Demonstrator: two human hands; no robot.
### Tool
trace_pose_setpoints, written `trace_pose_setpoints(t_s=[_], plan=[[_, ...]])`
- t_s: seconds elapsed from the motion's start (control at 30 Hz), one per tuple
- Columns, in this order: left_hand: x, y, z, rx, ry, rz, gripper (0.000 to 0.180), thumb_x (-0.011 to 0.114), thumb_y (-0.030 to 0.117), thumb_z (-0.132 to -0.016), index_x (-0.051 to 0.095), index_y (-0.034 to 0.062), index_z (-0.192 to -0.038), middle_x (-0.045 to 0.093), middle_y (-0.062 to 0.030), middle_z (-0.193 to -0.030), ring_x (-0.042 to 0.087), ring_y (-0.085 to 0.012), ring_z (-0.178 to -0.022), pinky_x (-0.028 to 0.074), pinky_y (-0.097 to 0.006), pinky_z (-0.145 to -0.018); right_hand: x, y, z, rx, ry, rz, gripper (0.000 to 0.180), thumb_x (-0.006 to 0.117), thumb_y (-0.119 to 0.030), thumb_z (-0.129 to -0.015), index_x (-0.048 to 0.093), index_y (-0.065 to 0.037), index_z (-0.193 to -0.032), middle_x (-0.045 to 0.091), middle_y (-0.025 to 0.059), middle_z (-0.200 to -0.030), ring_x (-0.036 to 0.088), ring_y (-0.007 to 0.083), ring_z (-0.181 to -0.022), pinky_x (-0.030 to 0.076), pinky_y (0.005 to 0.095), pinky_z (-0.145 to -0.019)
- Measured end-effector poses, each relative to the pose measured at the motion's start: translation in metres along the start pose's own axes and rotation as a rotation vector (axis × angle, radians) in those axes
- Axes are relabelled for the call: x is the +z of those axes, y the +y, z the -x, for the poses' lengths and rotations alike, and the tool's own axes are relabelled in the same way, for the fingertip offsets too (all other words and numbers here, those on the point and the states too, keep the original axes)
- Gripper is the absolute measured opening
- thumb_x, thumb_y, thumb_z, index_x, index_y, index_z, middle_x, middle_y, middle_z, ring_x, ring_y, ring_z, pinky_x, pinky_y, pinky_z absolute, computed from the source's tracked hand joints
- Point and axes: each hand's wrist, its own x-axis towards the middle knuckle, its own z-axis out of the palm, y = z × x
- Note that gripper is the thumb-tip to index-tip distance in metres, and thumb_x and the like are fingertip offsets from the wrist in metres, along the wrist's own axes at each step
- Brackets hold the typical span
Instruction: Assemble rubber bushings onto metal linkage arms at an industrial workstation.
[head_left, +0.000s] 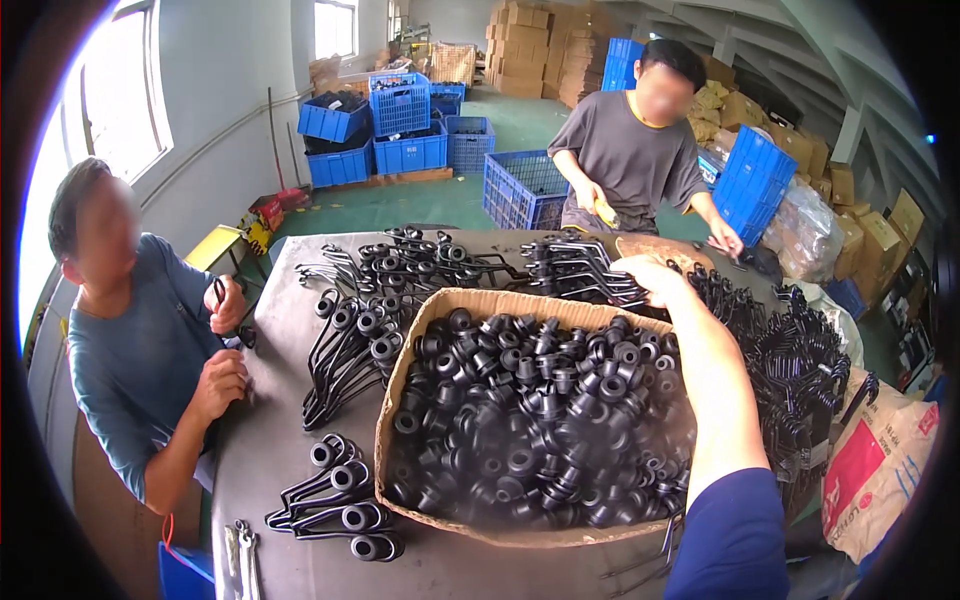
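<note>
My right hand reaches across a wide cardboard box to the far side of the table. It rests on a pile of black bent metal rods. I see the hand from the back, so its fingers are hidden and any grip is unclear. The box is full of black rubber bushings. My dark blue sleeve enters from the lower right. My left hand is out of view.
More black rods with ring ends lie on the grey table at the left, front left and right. A person in blue sits left, handling a part. A person in grey stands behind. Blue crates stand beyond.
</note>
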Motion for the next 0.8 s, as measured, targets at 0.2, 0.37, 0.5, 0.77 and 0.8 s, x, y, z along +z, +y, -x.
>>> trace_pose_setpoints(t_s=[0.2, 0.37, 0.5, 0.77, 0.8], plan=[[0.002, -0.002, 0.001, -0.013, -0.024, -0.004, 0.025, 0.064, 0.000, -0.077, 0.064, -0.0023, -0.103, 0.066, -0.0210, -0.106, 0.063, -0.0409, -0.101, 0.050, -0.047, -0.090, -0.011, 0.009, 0.005, -0.009, 0.076, 0.117, 0.018, 0.058, -0.022, -0.093, 0.068, -0.007, -0.092, 0.066, 0.0026, -0.079, 0.062, 0.0129, -0.066, 0.049, 0.0296, -0.058], [-0.002, 0.003, -0.001, -0.036, -0.031, -0.014, 0.025, 0.065, 0.001, -0.078, 0.064, -0.0024, -0.103, 0.066, -0.0207, -0.107, 0.063, -0.0412, -0.102, 0.050, -0.047, -0.090, -0.019, 0.020, 0.015, 0.012, 0.050, 0.013, 0.016, 0.063, -0.016, -0.091, 0.065, -0.006, -0.103, 0.068, 0.0034, -0.090, 0.066, 0.0147, -0.082, 0.054, 0.0290, -0.073], [0.000, 0.000, -0.006, -0.034, -0.040, -0.008, 0.024, 0.065, 0.000, -0.078, 0.064, -0.0020, -0.102, 0.066, -0.0206, -0.106, 0.063, -0.0410, -0.102, 0.050, -0.047, -0.089, -0.047, 0.053, 0.005, -0.062, -0.084, -0.119, 0.038, 0.061, -0.007, -0.090, 0.057, 0.000, -0.127, 0.064, 0.0087, -0.123, 0.061, 0.0168, -0.111, 0.050, 0.0307, -0.092], [0.002, 0.000, -0.006, -0.018, -0.027, -0.026, 0.023, 0.064, 0.001, -0.077, 0.065, -0.0014, -0.100, 0.066, -0.0203, -0.106, 0.062, -0.0409, -0.101, 0.050, -0.048, -0.089, -0.029, 0.033, 0.018, 0.073, -0.065, 0.519, 0.039, 0.065, -0.014, -0.086, 0.062, -0.006, -0.125, 0.065, 0.0043, -0.113, 0.057, 0.0135, -0.095, 0.046, 0.0290, -0.082], [0.000, 0.002, -0.007, -0.017, -0.028, -0.037, 0.023, 0.064, 0.001, -0.077, 0.065, -0.0013, -0.099, 0.066, -0.0203, -0.106, 0.062, -0.0409, -0.101, 0.050, -0.048, -0.089, -0.025, 0.028, 0.021, 0.062, -0.036, 0.629, 0.036, 0.066, -0.015, -0.085, 0.064, -0.006, -0.120, 0.066, 0.0039, -0.108, 0.057, 0.0134, -0.091, 0.047, 0.0294, -0.078]])
